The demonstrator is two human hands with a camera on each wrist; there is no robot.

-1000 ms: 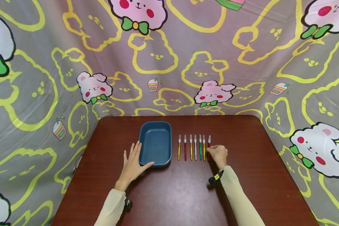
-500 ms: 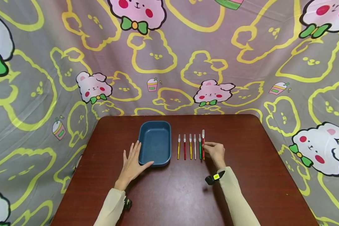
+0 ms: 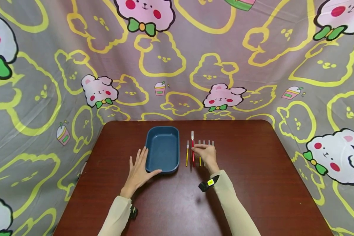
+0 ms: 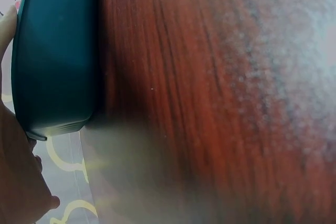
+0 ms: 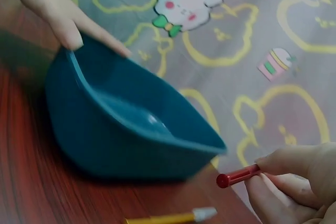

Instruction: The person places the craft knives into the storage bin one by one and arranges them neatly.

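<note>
My right hand [image 3: 206, 154] pinches a red craft knife [image 3: 192, 143] with a clear cap between thumb and fingertips, raised a little above the table. In the right wrist view, the red end of this craft knife [image 5: 239, 176] points toward the tray. A yellow craft knife [image 3: 187, 157] lies just left of it. Beneath and beyond the hand are more capped craft knives [image 3: 199, 160], partly hidden. The blue rectangular tray [image 3: 163, 171] holds nothing. My left hand [image 3: 138, 172] rests on its left side and near rim, fingers spread and straight, thumb on the near corner.
The brown wooden table [image 3: 171, 206] carries the tray and the row of craft knives. A patterned cloth [image 3: 177, 65] hangs around its back and sides. A small black camera [image 3: 207, 185] is strapped to the right wrist.
The right hand picked up the rightmost red craft knife from the row and carried it left over the others. The left hand and tray have stayed in place.
</note>
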